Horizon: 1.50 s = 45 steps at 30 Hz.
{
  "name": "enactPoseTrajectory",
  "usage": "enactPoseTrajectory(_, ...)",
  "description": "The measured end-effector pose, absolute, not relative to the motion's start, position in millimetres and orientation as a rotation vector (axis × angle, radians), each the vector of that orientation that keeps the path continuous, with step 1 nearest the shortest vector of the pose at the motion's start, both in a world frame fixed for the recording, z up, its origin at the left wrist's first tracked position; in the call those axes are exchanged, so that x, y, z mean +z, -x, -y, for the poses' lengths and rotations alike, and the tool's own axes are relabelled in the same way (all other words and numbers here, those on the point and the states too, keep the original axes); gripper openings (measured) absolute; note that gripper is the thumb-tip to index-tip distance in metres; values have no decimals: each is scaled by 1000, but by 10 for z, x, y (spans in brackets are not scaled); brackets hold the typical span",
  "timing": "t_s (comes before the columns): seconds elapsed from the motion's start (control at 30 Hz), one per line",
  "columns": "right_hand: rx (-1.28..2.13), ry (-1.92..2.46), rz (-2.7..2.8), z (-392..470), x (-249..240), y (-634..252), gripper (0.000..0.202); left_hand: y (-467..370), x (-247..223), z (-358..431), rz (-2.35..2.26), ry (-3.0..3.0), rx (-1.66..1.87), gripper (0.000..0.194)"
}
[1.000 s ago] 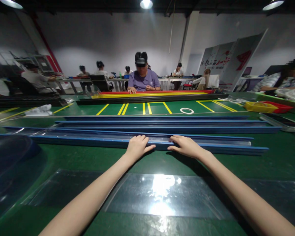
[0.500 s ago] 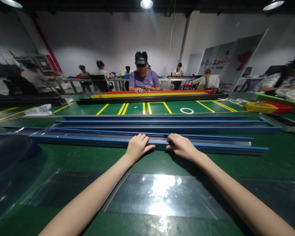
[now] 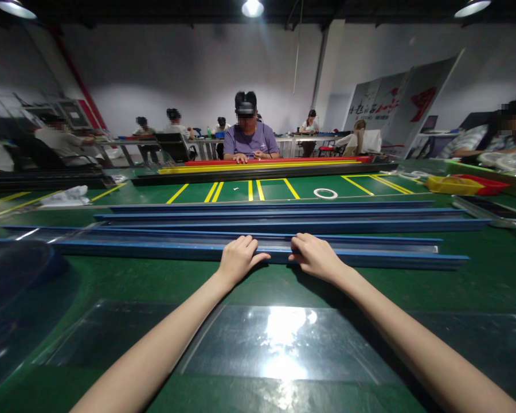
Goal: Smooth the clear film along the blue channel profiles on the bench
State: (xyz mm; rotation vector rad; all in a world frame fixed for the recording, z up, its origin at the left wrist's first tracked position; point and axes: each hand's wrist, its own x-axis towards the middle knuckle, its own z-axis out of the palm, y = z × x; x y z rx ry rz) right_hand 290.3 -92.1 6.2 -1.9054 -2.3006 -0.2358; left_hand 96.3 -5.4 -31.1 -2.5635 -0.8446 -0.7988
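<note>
A long blue channel (image 3: 391, 257) lies crosswise in front of me, with clear plastic film (image 3: 395, 247) inside it. My left hand (image 3: 238, 258) is closed over its near wall, fingers reaching inside and thumb stretched to the right. A short way to the right, my right hand (image 3: 317, 257) grips the same wall with curled fingers, its thumb on the near side. The fingertips of both hands are partly hidden by the channel and the hands. Closer to me, a flat clear plastic sheet (image 3: 236, 344) lies under my forearms, shining with reflected light.
More blue channels (image 3: 370, 223) lie just behind. At left is a curled clear sheet (image 3: 17, 275). A white ring (image 3: 325, 194), a yellow tray (image 3: 453, 185) and a phone-like device (image 3: 494, 209) lie farther off. Across the table sits a person (image 3: 251, 137) behind black, yellow and red channels (image 3: 258, 167).
The view has shifted very slightly. Both hands keep the same place and hold on the blue channel.
</note>
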Motion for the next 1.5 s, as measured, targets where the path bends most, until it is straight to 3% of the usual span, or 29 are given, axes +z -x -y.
enactPoseTrajectory(0.47,-264,1947,2380,905,124,-2919,10,-948,-327,41,787,2595,-801,42)
enactPoseTrajectory(1.07,76,2381,2342,1041,413,-3463,19,-965,-355,34,729,2589,-721,44)
enactPoseTrajectory(1.5,267,2234,2293,1065,454,-3498,21,-985,-357,29,750,2565,-711,41)
